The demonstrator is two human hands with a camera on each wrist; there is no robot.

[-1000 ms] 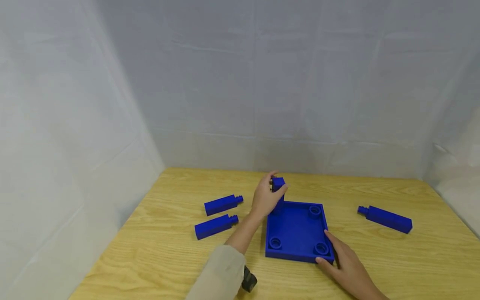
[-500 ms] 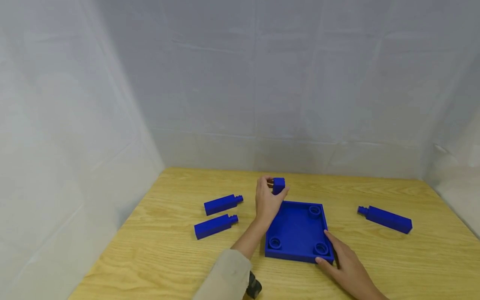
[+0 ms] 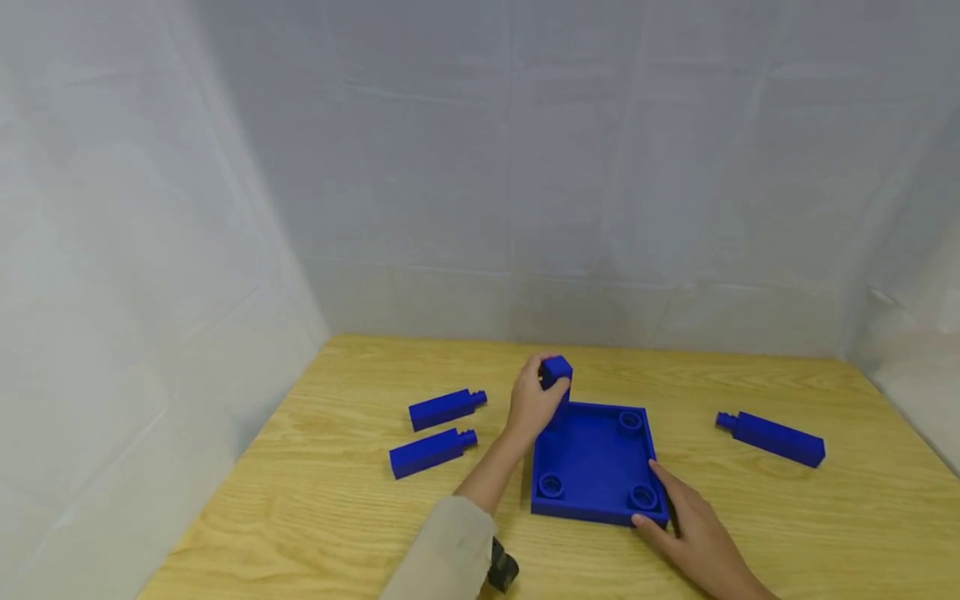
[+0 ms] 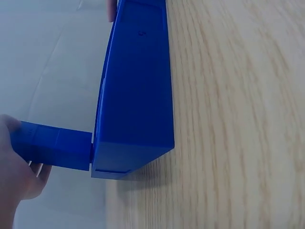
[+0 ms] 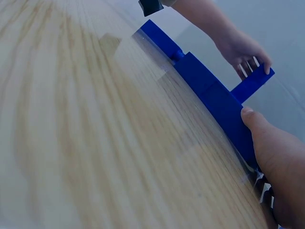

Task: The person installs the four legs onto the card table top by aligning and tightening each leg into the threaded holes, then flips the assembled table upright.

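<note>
- A pale grey cloth backdrop [image 3: 525, 167] closes in the left side, the back and the right side, hanging in soft creases down to the table.
- The table [image 3: 337, 517] is light wood with a long yellow grain (the wrist views show the grain running in streaks).
- At left lie two blue pegs, the far peg [image 3: 447, 408] and the near peg [image 3: 431, 452], side by side and close, both flat on the wood.
- The left hand [image 3: 534, 403] has its fingers curled round an upright blue peg [image 3: 556, 375], which stands at the far left corner of the blue tray [image 3: 592, 458].
- The tray sits flat near the table's middle, with round sockets in its other three corners.
- The right hand [image 3: 693, 529] rests on the tray's near right corner, fingers fairly straight, thumb against the wall.
- Well apart at right lies another peg [image 3: 772, 437].
</note>
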